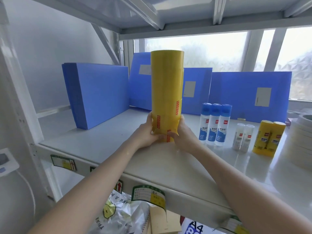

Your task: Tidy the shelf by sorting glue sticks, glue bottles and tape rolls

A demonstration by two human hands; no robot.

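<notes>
A tall yellow stack of tape rolls stands upright over the middle of the grey shelf. My left hand and my right hand both grip its bottom end from either side. To the right stand three glue bottles with blue caps. Beside them are two clear-capped glue sticks and two yellow glue sticks. A pile of pale tape rolls sits at the right edge, partly cut off.
Blue folders lean along the back of the shelf, with more behind the glue. The shelf frame's upright stands at left. Below the shelf lie plastic bags and paper packs.
</notes>
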